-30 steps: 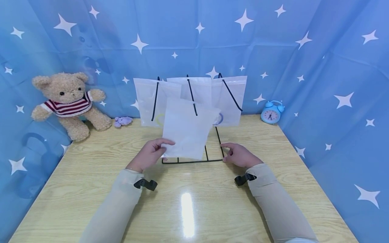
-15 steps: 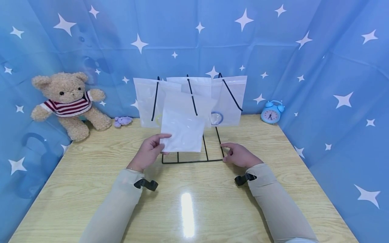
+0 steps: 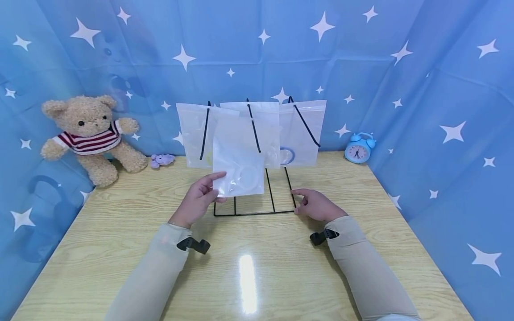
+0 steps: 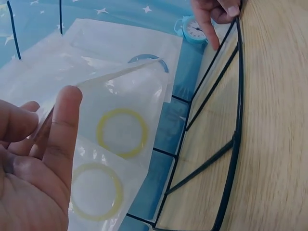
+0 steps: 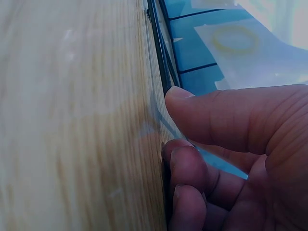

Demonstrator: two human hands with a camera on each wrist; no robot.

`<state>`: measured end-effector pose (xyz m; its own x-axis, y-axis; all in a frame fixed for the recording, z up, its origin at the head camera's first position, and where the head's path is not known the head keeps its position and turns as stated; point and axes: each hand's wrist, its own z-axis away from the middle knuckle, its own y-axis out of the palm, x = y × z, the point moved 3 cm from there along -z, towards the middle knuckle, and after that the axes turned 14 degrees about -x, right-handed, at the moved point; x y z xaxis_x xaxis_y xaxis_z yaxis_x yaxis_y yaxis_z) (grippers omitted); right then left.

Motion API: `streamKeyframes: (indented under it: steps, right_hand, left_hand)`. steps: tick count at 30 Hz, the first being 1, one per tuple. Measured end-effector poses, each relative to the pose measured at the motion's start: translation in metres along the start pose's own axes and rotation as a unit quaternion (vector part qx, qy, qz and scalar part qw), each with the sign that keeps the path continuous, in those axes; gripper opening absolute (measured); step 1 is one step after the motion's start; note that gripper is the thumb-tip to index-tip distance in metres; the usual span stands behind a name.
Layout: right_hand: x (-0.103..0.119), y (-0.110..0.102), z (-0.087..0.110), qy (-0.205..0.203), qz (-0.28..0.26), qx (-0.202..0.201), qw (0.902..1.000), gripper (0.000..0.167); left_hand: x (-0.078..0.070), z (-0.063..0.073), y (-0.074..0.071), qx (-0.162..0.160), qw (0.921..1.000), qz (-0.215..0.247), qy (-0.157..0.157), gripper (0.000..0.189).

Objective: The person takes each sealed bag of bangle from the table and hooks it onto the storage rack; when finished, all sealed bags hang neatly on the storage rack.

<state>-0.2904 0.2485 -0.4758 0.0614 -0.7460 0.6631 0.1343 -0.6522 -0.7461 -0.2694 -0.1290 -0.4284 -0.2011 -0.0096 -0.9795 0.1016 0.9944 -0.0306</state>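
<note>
A translucent zip bag (image 3: 237, 151) hangs on the middle black hook (image 3: 256, 136) of a wire rack (image 3: 257, 213), in front of another bag. My left hand (image 3: 196, 198) pinches its lower left edge between thumb and fingers. A faint ring shows inside it in the head view. In the left wrist view, yellow rings (image 4: 122, 155) show through the plastic. With curled fingers and thumb, my right hand (image 3: 319, 204) grips the rack's front right base corner, its index finger along the side bar.
A bag (image 3: 192, 129) hangs on the left hook; the right hook bears a bag (image 3: 311, 125) with a blue ring (image 3: 292, 156). A teddy bear (image 3: 94, 138), a small purple toy (image 3: 162, 160) and a blue alarm clock (image 3: 358, 150) stand near the starry curtain (image 3: 361, 80).
The front bag has slid back along the middle hook, away from me, and hangs straighter. My left hand has moved slightly up and back with it. My right hand has stayed put.
</note>
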Motion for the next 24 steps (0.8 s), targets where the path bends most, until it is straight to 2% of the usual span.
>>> streamKeyframes:
  steps: [7,11,17,24]
  right_hand:
    - [0.001,-0.001,0.0,0.001,0.006,-0.001,1.0,0.067]
    - [0.002,-0.001,0.0,-0.003,0.006,0.001,1.0,0.067]
    - [0.002,-0.001,-0.001,-0.005,0.009,0.001,0.9999,0.068]
    - [0.002,-0.001,0.0,-0.005,0.008,0.004,0.9999,0.068]
  left_hand:
    - [-0.004,0.001,0.001,0.0,0.9992,0.039,0.004,0.056]
    - [-0.007,0.002,0.004,0.021,0.9976,0.066,-0.003,0.059]
    - [-0.01,0.004,0.009,0.049,0.9955,0.082,-0.002,0.065]
    - [-0.01,0.003,0.009,0.041,0.9899,0.136,-0.001,0.069]
